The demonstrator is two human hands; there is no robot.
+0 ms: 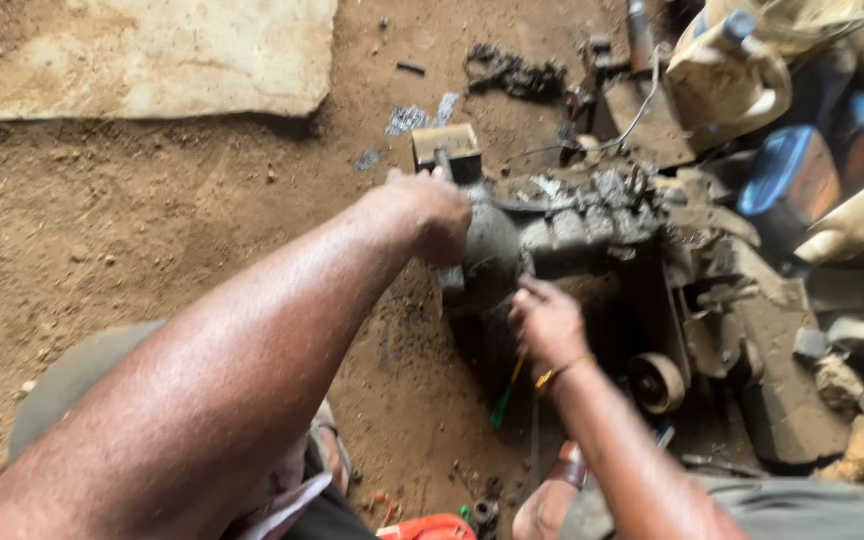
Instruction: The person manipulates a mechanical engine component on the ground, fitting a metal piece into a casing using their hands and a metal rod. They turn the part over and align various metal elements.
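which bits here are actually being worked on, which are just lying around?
In hand:
left hand gripping a dark tool
right hand on the greasy engine block

Lying about:
chain
plastic jug
green-handled screwdriver
stone slab

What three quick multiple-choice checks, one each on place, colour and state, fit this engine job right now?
1. Where is the left hand?
A. on the engine's left end
B. on the jug
C. on the slab

2. What colour is the screwdriver handle below the right hand?
A. blue
B. green
C. white

3. How does the engine sit?
A. hung from a chain
B. on a bench
C. on the dirt floor

Key: 1 A, the hand grips a tool at that end. 2 B, the handle shows green. 3 C, dirt lies all around it.
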